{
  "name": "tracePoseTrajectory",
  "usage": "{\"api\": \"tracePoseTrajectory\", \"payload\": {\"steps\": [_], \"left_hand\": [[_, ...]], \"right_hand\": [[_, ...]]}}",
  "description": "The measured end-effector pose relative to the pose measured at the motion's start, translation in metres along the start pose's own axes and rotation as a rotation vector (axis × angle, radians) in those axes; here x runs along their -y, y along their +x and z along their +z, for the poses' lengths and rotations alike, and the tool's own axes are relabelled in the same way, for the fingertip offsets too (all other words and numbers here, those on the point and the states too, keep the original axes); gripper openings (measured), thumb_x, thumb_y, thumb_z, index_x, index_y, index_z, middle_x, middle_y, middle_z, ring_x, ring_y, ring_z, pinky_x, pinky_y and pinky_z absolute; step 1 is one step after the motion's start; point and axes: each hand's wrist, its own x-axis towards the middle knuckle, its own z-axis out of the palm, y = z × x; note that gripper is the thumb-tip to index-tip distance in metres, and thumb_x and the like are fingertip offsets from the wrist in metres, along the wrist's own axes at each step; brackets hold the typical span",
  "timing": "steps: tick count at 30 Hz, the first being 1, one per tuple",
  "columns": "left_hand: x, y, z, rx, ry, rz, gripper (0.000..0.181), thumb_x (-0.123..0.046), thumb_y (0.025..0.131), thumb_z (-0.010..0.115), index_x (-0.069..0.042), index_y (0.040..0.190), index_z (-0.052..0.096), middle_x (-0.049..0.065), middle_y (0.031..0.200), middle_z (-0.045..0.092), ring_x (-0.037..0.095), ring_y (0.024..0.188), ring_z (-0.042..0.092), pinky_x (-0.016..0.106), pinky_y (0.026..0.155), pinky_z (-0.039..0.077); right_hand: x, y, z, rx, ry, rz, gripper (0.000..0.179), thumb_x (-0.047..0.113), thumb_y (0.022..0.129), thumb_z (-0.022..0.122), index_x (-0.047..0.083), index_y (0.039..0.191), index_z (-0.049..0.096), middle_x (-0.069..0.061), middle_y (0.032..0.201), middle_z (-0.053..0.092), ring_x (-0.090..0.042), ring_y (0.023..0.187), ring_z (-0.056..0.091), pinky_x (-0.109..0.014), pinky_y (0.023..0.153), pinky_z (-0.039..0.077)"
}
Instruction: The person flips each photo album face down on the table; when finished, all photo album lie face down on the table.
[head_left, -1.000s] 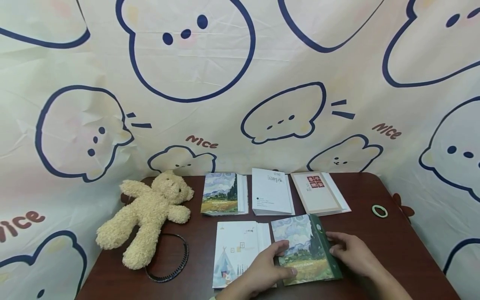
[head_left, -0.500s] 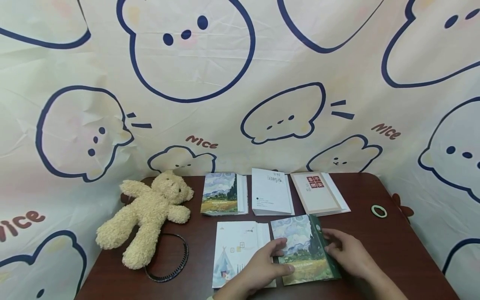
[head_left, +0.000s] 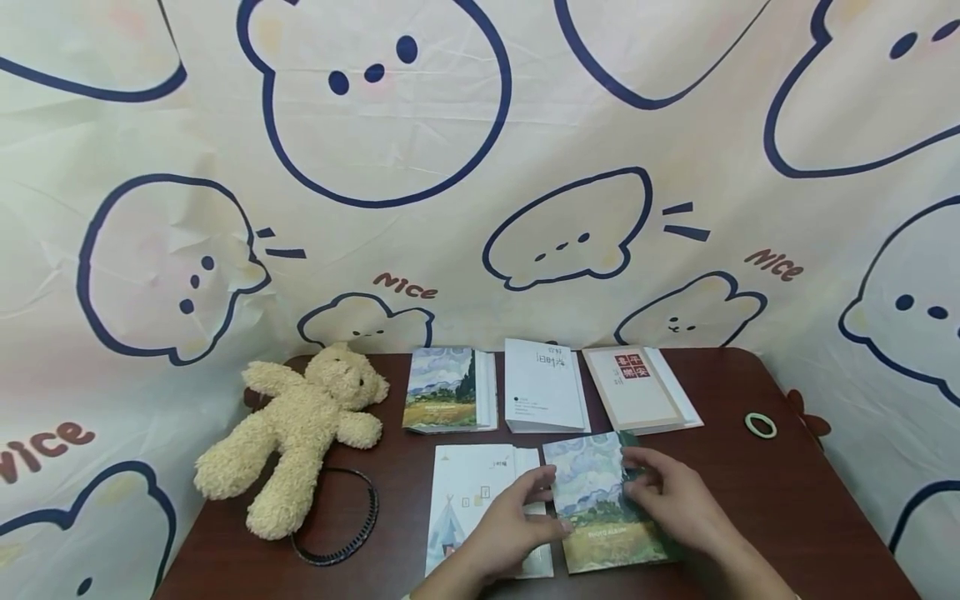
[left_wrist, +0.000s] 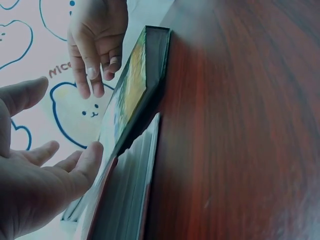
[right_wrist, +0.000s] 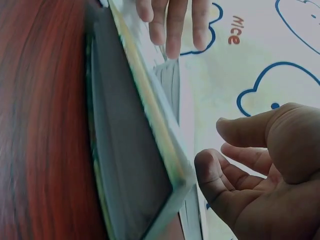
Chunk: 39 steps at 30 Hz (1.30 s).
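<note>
A photo album (head_left: 588,492) with a painted landscape cover lies at the front of the table, between both hands. My left hand (head_left: 513,525) hovers by its left edge, over a white tent-print album (head_left: 465,475). In the left wrist view, the left hand (left_wrist: 47,175) has its thumb apart and fingers loosely extended, with nothing between them. My right hand (head_left: 678,500) is over the landscape album's right side, covering much of its green spine strip. The right wrist view shows the right hand (right_wrist: 255,170) with thumb and fingers apart, fingertips right at the album's edge (right_wrist: 182,175).
Behind stand a second landscape album (head_left: 438,392), a white album (head_left: 543,387) and a beige album (head_left: 637,396) with a red print. A teddy bear (head_left: 303,433) lies left, a black headband (head_left: 369,525) beside it. A pale green ring (head_left: 748,427) lies right.
My right hand has moved left, from beside the landscape album to over its spine strip. My left hand has drawn slightly left, off the cover. The albums lie nearly as before.
</note>
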Motion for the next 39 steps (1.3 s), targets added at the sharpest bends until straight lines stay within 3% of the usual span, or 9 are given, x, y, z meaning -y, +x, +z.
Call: {"api": "tracePoseTrajectory", "payload": {"steps": [9,30,39], "left_hand": [[-0.003,-0.006,-0.011,-0.087,0.07,0.004,0.072,-0.02,0.089,0.08,-0.013,0.154,0.049,0.02,0.149,0.052,0.045,0.126,0.058,0.055,0.1,0.052],[-0.004,-0.019,-0.047,-0.222,0.089,0.079,0.074,-0.016,0.092,0.08,-0.002,0.155,0.044,0.021,0.154,0.048,0.04,0.141,0.047,0.055,0.11,0.044],[-0.006,-0.03,-0.063,-0.29,0.125,0.083,0.073,-0.014,0.092,0.08,-0.002,0.155,0.044,0.023,0.156,0.046,0.043,0.144,0.042,0.056,0.112,0.042]], "right_hand": [[0.02,0.01,0.017,0.038,0.071,-0.01,0.046,0.008,0.093,0.076,0.008,0.138,0.065,-0.007,0.118,0.071,-0.011,0.08,0.064,-0.027,0.065,0.052],[0.051,0.021,0.061,0.146,0.169,-0.142,0.047,0.011,0.093,0.077,0.002,0.137,0.063,-0.012,0.121,0.069,-0.014,0.091,0.065,-0.027,0.076,0.057],[0.064,0.022,0.085,0.171,0.098,-0.158,0.049,0.017,0.092,0.079,0.007,0.137,0.064,-0.01,0.126,0.07,-0.028,0.114,0.067,-0.047,0.097,0.055]]}}
